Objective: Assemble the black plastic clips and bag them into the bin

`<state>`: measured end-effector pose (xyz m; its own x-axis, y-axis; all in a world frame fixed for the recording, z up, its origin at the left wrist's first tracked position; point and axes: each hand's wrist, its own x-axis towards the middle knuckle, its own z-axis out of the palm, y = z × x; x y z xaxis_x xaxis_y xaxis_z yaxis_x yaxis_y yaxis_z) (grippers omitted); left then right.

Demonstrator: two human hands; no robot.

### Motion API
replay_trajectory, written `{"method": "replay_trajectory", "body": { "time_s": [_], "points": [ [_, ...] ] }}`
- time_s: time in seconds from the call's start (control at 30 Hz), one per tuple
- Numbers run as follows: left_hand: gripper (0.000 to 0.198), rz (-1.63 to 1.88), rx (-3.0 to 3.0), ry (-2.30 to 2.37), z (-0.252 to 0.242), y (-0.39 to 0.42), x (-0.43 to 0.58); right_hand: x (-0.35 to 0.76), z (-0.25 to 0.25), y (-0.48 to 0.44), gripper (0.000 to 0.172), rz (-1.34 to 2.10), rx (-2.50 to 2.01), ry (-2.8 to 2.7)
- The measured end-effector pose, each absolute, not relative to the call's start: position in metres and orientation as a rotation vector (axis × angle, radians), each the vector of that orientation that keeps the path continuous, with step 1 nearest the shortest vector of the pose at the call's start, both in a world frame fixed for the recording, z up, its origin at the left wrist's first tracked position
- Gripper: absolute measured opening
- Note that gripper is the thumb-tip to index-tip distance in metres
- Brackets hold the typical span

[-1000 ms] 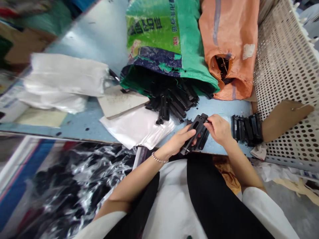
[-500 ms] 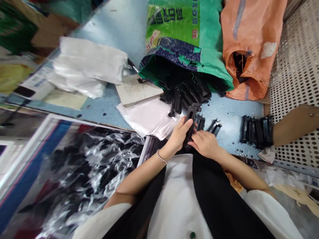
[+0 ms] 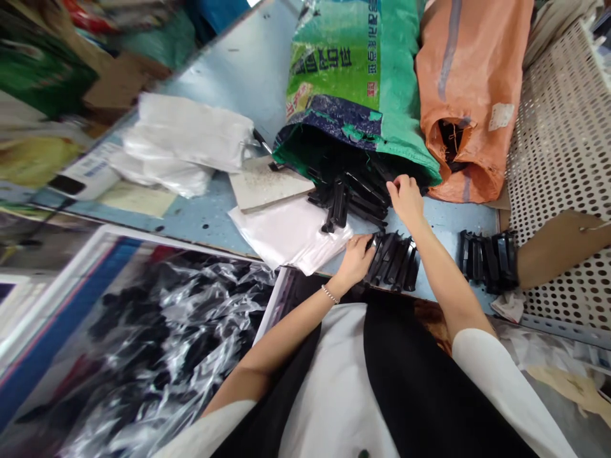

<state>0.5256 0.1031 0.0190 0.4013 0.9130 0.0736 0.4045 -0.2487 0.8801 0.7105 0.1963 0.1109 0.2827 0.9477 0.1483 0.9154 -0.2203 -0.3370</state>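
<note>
My left hand (image 3: 356,261) presses at the end of a row of several black plastic parts (image 3: 391,261) lying side by side on the blue tabletop (image 3: 205,219), its fingers over the nearest piece. My right hand (image 3: 405,200) reaches forward, fingertips pinched at the edge of a heap of black plastic parts (image 3: 348,200) spilling from the mouth of a green woven sack (image 3: 346,76). Whether those fingers hold a piece is hidden.
An orange woven sack (image 3: 465,108) lies right of the green one, beside a perforated metal panel (image 3: 558,133). Another black row (image 3: 487,262) lies to the right. White plastic sheets (image 3: 291,232), a grey board (image 3: 270,183) and a clear bag of black parts (image 3: 162,337) are left.
My hands have parted: the right hand has moved from the left hand's side forward to the heap. The black parts near my hands now form a tighter row, and the left hand rests at its end.
</note>
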Motion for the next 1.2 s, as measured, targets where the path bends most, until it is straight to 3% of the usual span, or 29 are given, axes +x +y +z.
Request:
{"method": "replay_trajectory", "body": {
  "time_s": [0.17, 0.33, 0.57, 0.73, 0.83, 0.93, 1.03, 1.2],
  "points": [
    [0.033, 0.732, 1.974, 1.126, 0.019, 0.136, 0.542, 0.715, 0.114, 0.228, 0.028, 0.141, -2.339, -1.641],
    [0.037, 0.813, 1.759, 1.158, 0.014, 0.160, 0.537, 0.752, 0.119, 0.230, 0.028, 0.174, -2.240, -1.663],
    [0.061, 0.866, 1.402, 1.202, 0.017, 0.181, 0.536, 0.779, 0.117, 0.219, 0.023, 0.373, -2.006, -1.440],
    [0.051, 0.921, 1.184, 0.958, 0.041, 0.163, 0.532, 0.760, 0.125, 0.154, 0.029, 0.378, -1.803, -1.180],
    [0.063, 0.977, 0.883, 0.740, 0.063, 0.148, 0.546, 0.719, 0.121, 0.091, 0.027, 0.242, -1.709, -1.402],
    [0.059, 0.953, 0.737, 0.666, 0.081, 0.136, 0.555, 0.687, 0.120, 0.046, 0.028, 0.408, -1.578, -1.738],
    [0.058, 0.865, 0.865, 0.720, 0.090, 0.122, 0.545, 0.685, 0.131, 0.035, 0.032, 0.509, -1.565, -1.796],
    [0.078, 0.833, 1.360, 0.806, 0.095, 0.099, 0.522, 0.704, 0.154, 0.061, 0.043, 0.494, -1.694, -1.599]
  ]
}}
